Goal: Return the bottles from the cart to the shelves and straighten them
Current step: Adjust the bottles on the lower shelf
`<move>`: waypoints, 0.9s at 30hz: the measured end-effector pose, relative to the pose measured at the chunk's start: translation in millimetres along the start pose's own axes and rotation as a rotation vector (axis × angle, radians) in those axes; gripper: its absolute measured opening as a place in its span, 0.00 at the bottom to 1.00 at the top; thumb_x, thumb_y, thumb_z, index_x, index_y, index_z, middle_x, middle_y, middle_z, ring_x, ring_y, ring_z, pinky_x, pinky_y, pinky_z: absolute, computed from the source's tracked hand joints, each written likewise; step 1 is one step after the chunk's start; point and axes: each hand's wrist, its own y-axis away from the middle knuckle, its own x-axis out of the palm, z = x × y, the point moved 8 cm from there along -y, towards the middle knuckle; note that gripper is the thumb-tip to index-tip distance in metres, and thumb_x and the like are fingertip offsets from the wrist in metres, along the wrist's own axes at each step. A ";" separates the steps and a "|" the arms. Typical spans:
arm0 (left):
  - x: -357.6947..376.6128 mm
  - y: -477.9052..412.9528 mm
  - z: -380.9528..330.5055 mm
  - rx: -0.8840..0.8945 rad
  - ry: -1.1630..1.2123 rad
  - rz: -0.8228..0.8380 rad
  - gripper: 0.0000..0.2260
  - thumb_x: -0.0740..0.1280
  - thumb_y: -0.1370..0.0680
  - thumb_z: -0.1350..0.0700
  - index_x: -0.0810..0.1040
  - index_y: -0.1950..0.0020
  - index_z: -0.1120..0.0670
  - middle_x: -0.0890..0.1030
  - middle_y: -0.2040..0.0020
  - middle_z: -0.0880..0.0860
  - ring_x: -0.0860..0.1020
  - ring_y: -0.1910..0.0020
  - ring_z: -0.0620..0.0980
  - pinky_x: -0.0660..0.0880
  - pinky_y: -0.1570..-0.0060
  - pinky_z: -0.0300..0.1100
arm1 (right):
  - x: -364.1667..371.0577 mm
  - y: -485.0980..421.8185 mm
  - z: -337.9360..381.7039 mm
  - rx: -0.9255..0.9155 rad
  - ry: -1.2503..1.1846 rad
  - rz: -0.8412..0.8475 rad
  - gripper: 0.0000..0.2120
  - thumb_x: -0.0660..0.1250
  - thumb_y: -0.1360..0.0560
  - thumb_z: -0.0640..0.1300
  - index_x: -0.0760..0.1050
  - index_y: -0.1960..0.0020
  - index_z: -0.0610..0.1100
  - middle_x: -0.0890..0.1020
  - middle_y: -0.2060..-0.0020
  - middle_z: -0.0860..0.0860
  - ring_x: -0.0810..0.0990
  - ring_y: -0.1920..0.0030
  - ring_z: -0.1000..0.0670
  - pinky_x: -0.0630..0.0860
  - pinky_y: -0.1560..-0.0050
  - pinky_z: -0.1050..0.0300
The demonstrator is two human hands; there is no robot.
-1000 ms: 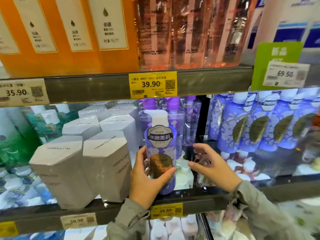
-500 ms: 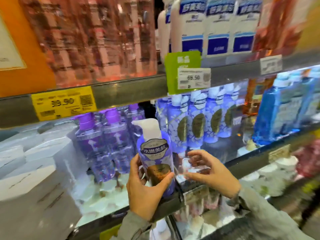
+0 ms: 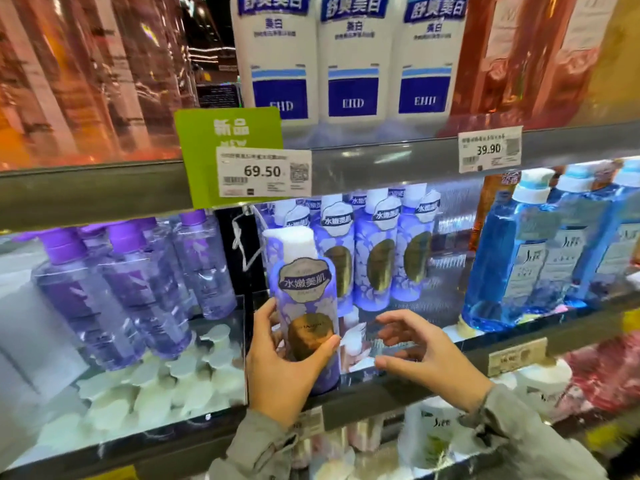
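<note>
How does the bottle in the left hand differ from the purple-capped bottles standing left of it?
The held bottle is opaque, flower-patterned, with a white cap; the purple-capped bottles are see-through. The left hand grips the held bottle at the shelf front; the purple-capped bottles stand untouched past a clear divider. Both are purple.

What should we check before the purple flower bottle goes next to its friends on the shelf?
1. Left hand grips the purple flower bottle firmly: ok.
2. Label faces out: ok.
3. Matching bottles stand just behind it: ok.
4. Right hand is free to help and holds nothing: ok.
5. Bottle's base sits fully on the shelf: cannot tell, the hand hides it.
6. Bottle lined up with the row: not ok, it is out in front.
</note>
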 end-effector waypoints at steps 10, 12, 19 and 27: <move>50.3 -0.3 5.7 -0.010 -0.184 -0.034 0.38 0.76 0.46 0.37 0.66 0.40 0.40 0.78 0.46 0.41 0.80 0.48 0.45 0.78 0.46 0.49 | -47.4 1.5 -26.0 -0.012 -0.017 -0.005 0.23 0.78 0.35 0.43 0.75 0.44 0.53 0.81 0.54 0.53 0.80 0.50 0.53 0.79 0.49 0.49; 57.8 -1.8 4.3 -0.010 -0.215 -0.024 0.38 0.76 0.46 0.38 0.66 0.39 0.43 0.77 0.46 0.42 0.79 0.49 0.41 0.78 0.47 0.47 | -54.8 1.3 -27.1 -0.018 0.038 -0.009 0.23 0.78 0.35 0.43 0.74 0.44 0.54 0.80 0.54 0.53 0.79 0.49 0.55 0.78 0.49 0.51; 79.9 -7.5 9.0 -0.027 -0.302 -0.026 0.39 0.79 0.44 0.40 0.64 0.39 0.43 0.77 0.46 0.43 0.79 0.48 0.45 0.78 0.47 0.49 | -73.5 3.5 -31.6 -0.017 0.005 -0.019 0.24 0.79 0.36 0.42 0.75 0.44 0.54 0.81 0.54 0.52 0.79 0.50 0.55 0.79 0.49 0.54; 130.3 -18.5 7.9 -0.031 -0.367 0.029 0.37 0.80 0.42 0.43 0.63 0.41 0.45 0.77 0.43 0.47 0.78 0.46 0.48 0.75 0.46 0.46 | -96.9 11.3 -42.6 0.013 -0.031 -0.054 0.23 0.78 0.35 0.41 0.75 0.44 0.53 0.81 0.53 0.50 0.80 0.49 0.53 0.78 0.47 0.55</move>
